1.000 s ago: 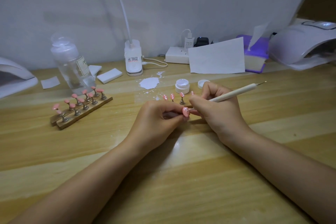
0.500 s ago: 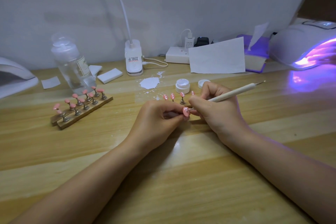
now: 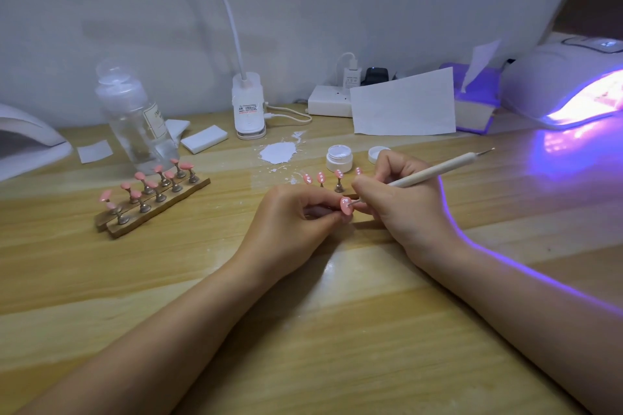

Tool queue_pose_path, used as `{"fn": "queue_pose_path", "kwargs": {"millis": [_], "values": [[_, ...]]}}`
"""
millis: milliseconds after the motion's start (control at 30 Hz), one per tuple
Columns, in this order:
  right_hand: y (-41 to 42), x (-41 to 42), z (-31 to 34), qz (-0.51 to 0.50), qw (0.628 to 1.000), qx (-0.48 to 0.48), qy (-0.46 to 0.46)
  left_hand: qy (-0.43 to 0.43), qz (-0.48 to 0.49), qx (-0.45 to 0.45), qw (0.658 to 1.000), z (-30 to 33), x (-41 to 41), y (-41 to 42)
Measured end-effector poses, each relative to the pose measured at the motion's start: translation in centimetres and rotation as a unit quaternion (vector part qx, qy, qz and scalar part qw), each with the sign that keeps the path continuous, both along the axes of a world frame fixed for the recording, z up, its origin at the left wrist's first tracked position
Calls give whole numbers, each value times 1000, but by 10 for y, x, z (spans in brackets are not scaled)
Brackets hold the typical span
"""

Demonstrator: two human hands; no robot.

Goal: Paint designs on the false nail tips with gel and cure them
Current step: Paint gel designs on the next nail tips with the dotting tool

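My left hand [image 3: 293,222] pinches the stand of a pink nail tip [image 3: 346,206] at the table's middle. My right hand [image 3: 401,202] grips a white dotting pen [image 3: 435,172] whose metal point touches that tip. Behind the hands, a few pink tips with white dots [image 3: 338,174] stand on small metal holders. An open white gel jar [image 3: 339,158] and its lid [image 3: 377,154] sit just beyond them. At the left, a wooden holder [image 3: 151,205] carries several plain pink tips. A curing lamp [image 3: 566,84] glows purple at the far right.
A clear bottle [image 3: 135,114], white pads [image 3: 204,139], a white clip lamp base [image 3: 248,111], a power strip [image 3: 332,104], a paper sheet [image 3: 404,104] and a purple tissue box [image 3: 475,104] line the back. A smear of white gel [image 3: 278,152] lies on the wood. Another white lamp [image 3: 27,138] sits at far left.
The curing lamp at the right switched on and casts purple light on the table and my right arm. Both hands stayed nearly still on the nail tip.
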State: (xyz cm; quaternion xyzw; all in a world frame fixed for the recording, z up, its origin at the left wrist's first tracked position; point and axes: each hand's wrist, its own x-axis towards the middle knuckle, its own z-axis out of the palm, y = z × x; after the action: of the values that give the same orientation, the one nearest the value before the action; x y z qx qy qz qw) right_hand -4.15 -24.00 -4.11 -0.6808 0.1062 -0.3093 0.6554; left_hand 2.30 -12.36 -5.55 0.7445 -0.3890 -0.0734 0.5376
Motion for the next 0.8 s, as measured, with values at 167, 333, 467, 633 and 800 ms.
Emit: {"fn": "queue_pose_path", "kwargs": {"millis": [167, 333, 467, 633, 800], "values": [[1, 0, 0, -9, 1000, 0, 3, -2, 5, -1, 1000, 2, -1, 0], [-1, 1, -1, -7, 1000, 6, -13, -1, 2, 2, 1000, 1, -1, 0], [-2, 3, -3, 1, 1000, 8, -13, 3, 0, 2, 1000, 1, -1, -1], [-2, 3, -4, 22, 1000, 9, -15, 6, 4, -1, 1000, 0, 0, -1], [-2, 3, -4, 28, 999, 14, -18, 5, 4, -1, 1000, -1, 0, -1]]}}
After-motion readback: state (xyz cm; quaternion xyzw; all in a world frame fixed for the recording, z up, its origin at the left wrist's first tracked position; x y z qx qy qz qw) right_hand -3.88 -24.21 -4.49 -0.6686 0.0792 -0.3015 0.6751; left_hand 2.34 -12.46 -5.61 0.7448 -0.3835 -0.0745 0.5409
